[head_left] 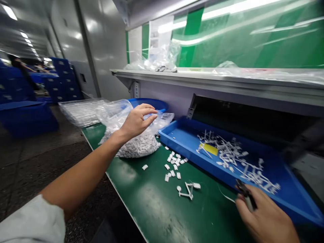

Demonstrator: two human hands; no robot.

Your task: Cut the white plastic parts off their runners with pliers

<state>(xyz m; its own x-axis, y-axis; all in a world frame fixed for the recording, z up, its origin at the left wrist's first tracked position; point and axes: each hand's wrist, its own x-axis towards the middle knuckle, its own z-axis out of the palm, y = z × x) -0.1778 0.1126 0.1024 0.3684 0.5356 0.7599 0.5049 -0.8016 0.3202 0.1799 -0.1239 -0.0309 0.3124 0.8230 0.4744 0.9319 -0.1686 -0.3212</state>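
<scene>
My left hand (139, 120) hovers over a clear plastic bag (115, 113) full of small white plastic pieces (140, 145). Its fingers are stretched forward with the thumb apart, and nothing shows between them. At the lower right, my right hand (265, 214) is closed round a dark-tipped pair of cutters (246, 195), partly hidden by the fingers. On the green tabletop between the hands lie several loose white pieces (174, 161) and a branched white plastic sprue (186, 193) with parts still attached.
A blue tray (177, 136) holding tangled white sprues (227, 150) and a yellow slip (209, 149) stands along the back right. Behind the bag are a blue basin (160, 104) and clear plastic trays (78, 109). A shelf (215, 79) overhangs the table. Blue crates stand far left, near a person.
</scene>
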